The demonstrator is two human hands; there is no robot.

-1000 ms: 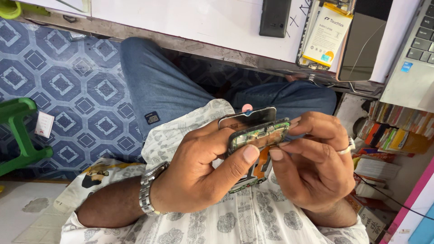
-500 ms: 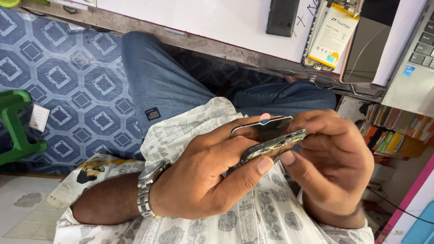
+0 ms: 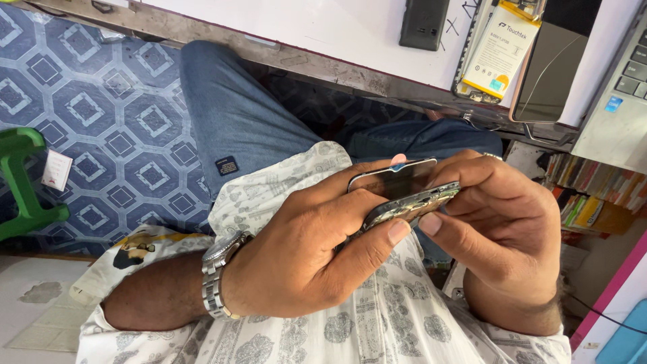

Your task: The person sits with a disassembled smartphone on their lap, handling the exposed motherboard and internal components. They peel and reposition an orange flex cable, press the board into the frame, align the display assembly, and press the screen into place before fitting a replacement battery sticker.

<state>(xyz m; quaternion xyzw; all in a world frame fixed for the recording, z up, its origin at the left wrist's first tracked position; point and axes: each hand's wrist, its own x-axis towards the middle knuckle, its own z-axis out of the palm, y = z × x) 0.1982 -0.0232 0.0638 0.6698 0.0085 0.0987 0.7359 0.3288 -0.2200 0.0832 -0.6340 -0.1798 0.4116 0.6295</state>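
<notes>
I hold an opened phone point(image 3: 404, 199) over my lap, both hands closed on it. My left hand point(image 3: 317, 249) wraps it from below, thumb pressed along the near edge of the phone body, fingertips behind the dark screen panel point(image 3: 394, 176), which stands lifted off the body at a narrow angle. My right hand point(image 3: 505, 222) clamps the other end, thumb just beside my left thumb, fingers curled over the top.

A second ago the phone faced me flat, with its green board and an orange ribbon showing between my thumbs. Half a second ago I had tipped it edge-on, and now it stays edge-on, so I see only the rim of the body and the back of the screen; the insides are hidden. My hands have drifted slightly away from my chest, toward the tabletop point(image 3: 323, 27).

On the tabletop, beyond the phone, lie a small black handset point(image 3: 423, 23), a yellow-and-white battery pack point(image 3: 497, 54) resting in another open phone shell, and a laptop point(image 3: 617, 101) at the far right. A metal wristwatch point(image 3: 219, 273) sits on my left wrist.
</notes>
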